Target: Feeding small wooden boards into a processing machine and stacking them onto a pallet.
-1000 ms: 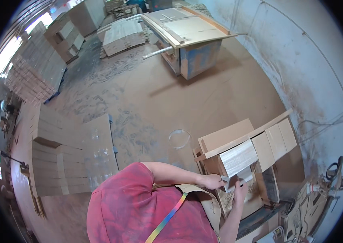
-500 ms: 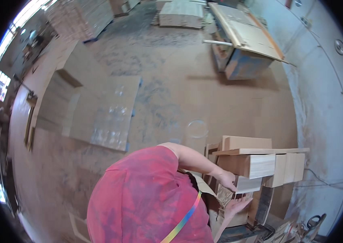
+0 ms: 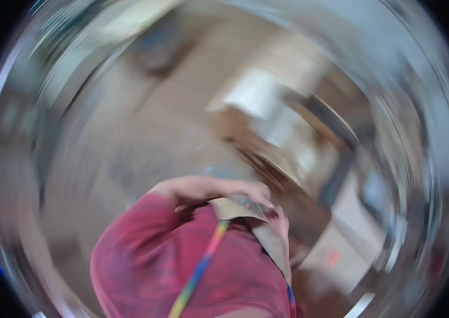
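Note:
The whole view is smeared by motion. My left hand (image 3: 257, 194) is drawn in across the front of my body, its forearm reaching over from the red sleeve. My right hand (image 3: 281, 222) is close beside it, lower and to the right. Both are at the upper edge of a tan apron (image 3: 229, 208), which hangs from a rainbow-coloured strap (image 3: 200, 267). Blur hides the fingers, and whether either hand holds anything cannot be made out.
Ahead and to the right stands a blurred stack of pale box-like wooden pieces (image 3: 256, 93), with a dark upright strip (image 3: 335, 180) near it. A light carton (image 3: 341, 252) with a red mark lies at the lower right. Brown floor (image 3: 182, 106) stretches ahead.
The view has swung to the right, so the stack now appears higher and nearer the middle. Both hands have come back from the stack to the front of my body.

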